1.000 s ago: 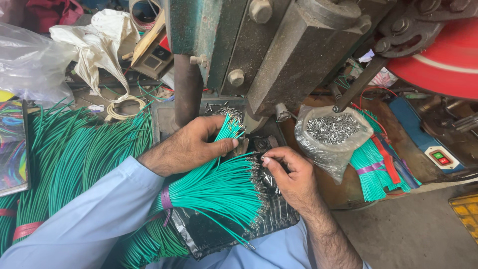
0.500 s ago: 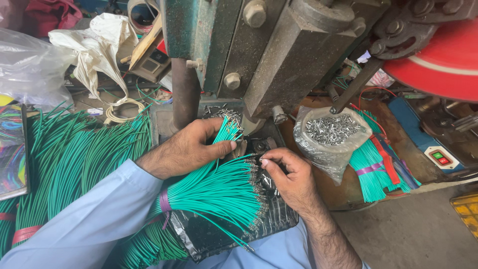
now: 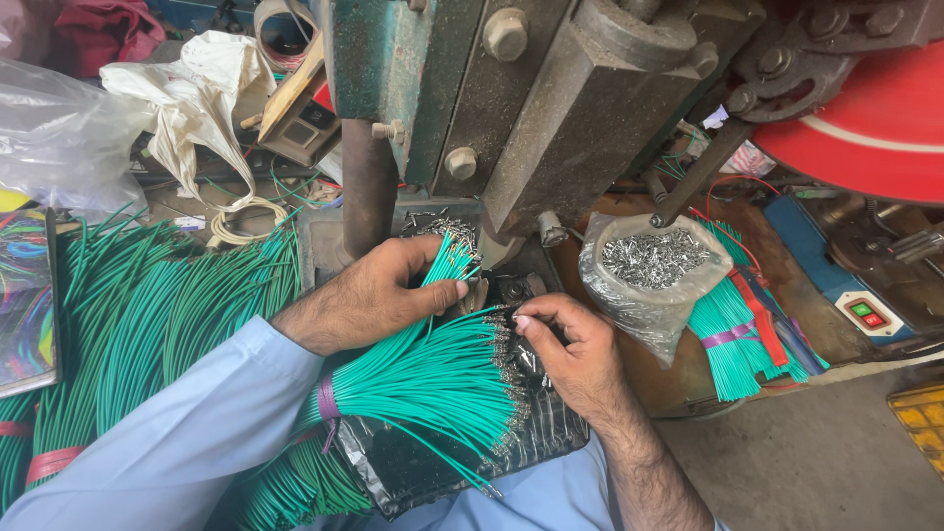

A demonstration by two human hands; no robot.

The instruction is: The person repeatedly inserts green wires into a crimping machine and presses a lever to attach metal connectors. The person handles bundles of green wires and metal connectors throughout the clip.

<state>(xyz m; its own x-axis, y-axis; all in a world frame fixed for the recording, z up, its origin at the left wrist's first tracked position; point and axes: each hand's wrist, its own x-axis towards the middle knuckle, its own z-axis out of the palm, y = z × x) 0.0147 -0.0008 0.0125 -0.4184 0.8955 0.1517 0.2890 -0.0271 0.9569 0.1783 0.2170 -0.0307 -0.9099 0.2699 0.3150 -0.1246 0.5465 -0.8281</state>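
Note:
My left hand grips a small cluster of green wires whose metal-tipped ends point up toward the base of a heavy press machine. My right hand is pinched on the terminal tips at the fanned end of a tied bundle of green wires. That bundle is bound with a purple band and lies across a black plastic sheet on my lap.
A clear bag of small metal terminals sits right of my hands. Large heaps of green wires lie at left, and another tied bundle at right. A red wheel and a switch box stand at far right.
Both hands stay in nearly the same place. The right hand's fingers have shifted slightly along the bundle's tips.

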